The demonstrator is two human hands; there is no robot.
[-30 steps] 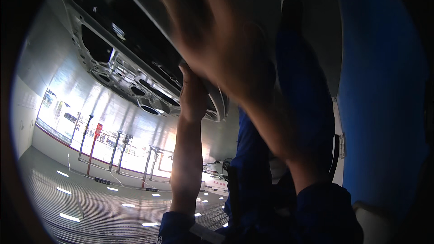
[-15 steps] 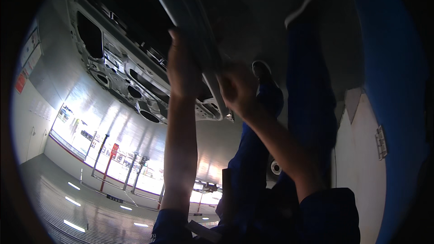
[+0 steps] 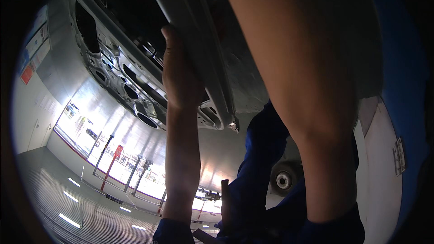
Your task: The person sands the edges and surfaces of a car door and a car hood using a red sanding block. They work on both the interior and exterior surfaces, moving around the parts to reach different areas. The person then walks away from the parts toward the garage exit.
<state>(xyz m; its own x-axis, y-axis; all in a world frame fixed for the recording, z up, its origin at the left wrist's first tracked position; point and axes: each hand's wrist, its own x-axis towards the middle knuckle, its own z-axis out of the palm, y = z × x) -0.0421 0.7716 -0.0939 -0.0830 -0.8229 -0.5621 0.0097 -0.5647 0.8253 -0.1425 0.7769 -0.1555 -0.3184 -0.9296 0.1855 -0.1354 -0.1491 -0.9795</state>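
Observation:
My left hand (image 3: 181,74) is closed around the long edge of a grey metal car door (image 3: 185,9). Its thumb lies along the left side of that edge, and the other fingers are mostly hidden. To the left, the door's stamped inner side (image 3: 118,61) shows several cut-out holes. Below the left hand, the long edge and the stamped side come together at a rounded corner. My right forearm stretches up past the door on its right side and leaves the picture at the top, so my right hand is out of sight.
A caster wheel (image 3: 284,180) is beside my blue-clad leg (image 3: 260,149). At the right stands a pale panel (image 3: 377,162) with a metal hinge (image 3: 399,156) by a blue surface. Metal posts and a red post (image 3: 112,167) rise in the bright background at lower left.
My right hand has left its place on the door's edge near the left hand and moved up out of view. The left hand keeps its grip; the view has shifted slightly.

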